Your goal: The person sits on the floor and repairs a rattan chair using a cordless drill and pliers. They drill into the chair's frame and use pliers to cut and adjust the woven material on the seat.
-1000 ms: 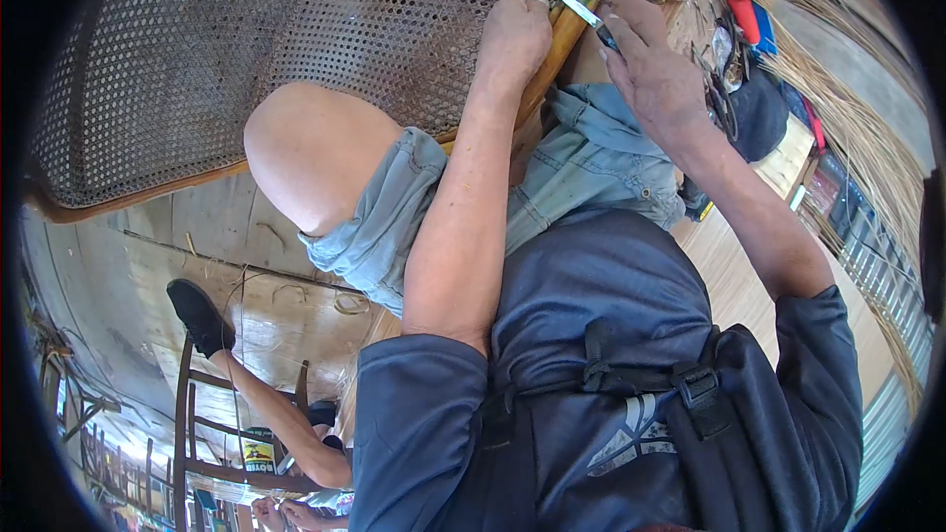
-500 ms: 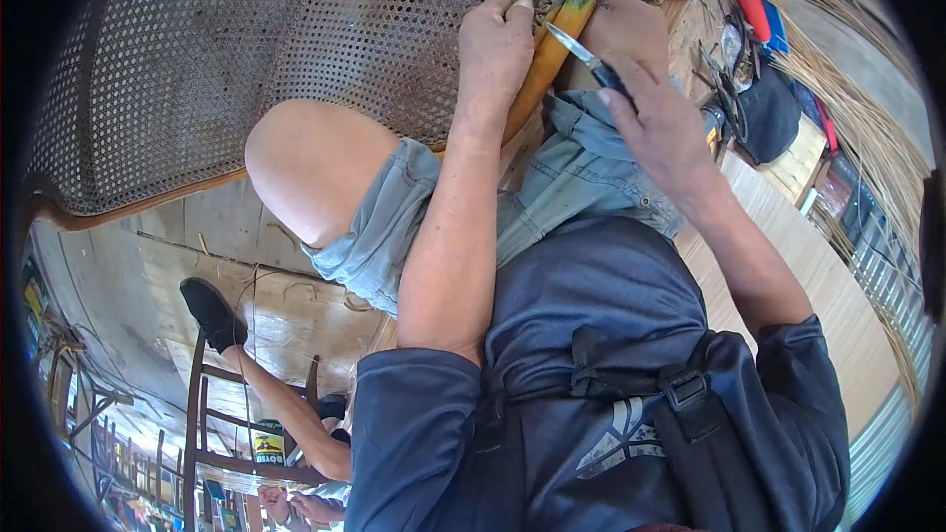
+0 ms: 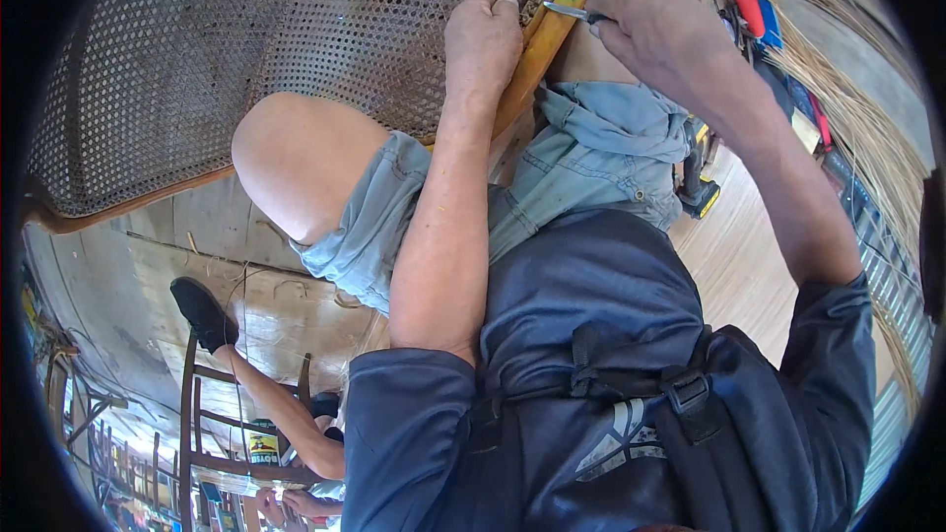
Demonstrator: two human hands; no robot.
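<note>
The woven cane panel (image 3: 340, 34) of a piece of wooden furniture spreads across the upper left, edged by a yellow-brown wooden rail (image 3: 545, 54). At the panel's upper right corner my left hand (image 3: 481, 44) is closed, thumb and fingers pinching what looks like a thin cane strand beside the rail. My right hand (image 3: 662, 32) grips a small knife (image 3: 566, 11) with a dark handle. Its blade crosses the top of the rail and points toward my left fingertips. Most of the handle is hidden in my fist.
Long loose cane strands (image 3: 855, 123) hang along the right side. A cordless tool (image 3: 702, 199) lies by my thigh, below a red and blue object (image 3: 753, 12). At lower left, another person's leg (image 3: 276, 404) and hands show beside a wooden frame (image 3: 189, 424).
My right hand has moved up and forward, turning the knife so its blade now lies nearly level over the rail. My left hand has shifted only slightly to the left.
</note>
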